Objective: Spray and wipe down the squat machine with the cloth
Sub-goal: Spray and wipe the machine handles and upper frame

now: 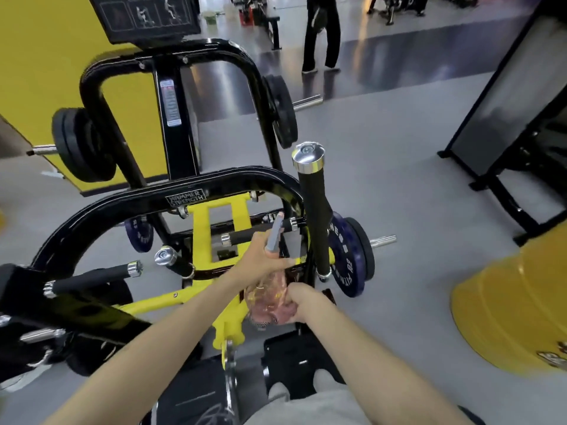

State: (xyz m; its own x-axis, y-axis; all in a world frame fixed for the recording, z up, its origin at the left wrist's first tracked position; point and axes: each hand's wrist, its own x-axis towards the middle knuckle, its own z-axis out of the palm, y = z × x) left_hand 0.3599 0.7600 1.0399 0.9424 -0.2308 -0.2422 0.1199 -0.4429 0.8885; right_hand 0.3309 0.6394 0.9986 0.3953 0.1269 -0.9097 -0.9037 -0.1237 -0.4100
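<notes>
Hands: left hand (264,260) wraps around the neck of the spray bottle (268,289), just under its grey spray head. The right hand (302,303) curls around the bottle's lower end. Both are held in front of the machine's yellow middle section.

Floor (399,179): grey, glossier and darker further back.

Squat machine (122,207): black tubular frame with yellow inner members and a "Hammer Strength" badge on the near curved bar. An instruction placard (144,16) is at the top.

Yellow rounded body (506,302): at the right edge, well apart from the hands.

Weight plates: black ones (82,145) on the upper pegs, and a blue one (349,256) low on the right, just beside the upright handle.

Upright handle (314,210): black grip with a chrome cap, standing just right of the bottle.

Spray bottle: clear, with pinkish contents, tilted.

Cloth (264,319): bunched, patterned fabric at the bottle's base by the right hand. It is blurred, so I cannot tell exactly how it is held.
</notes>
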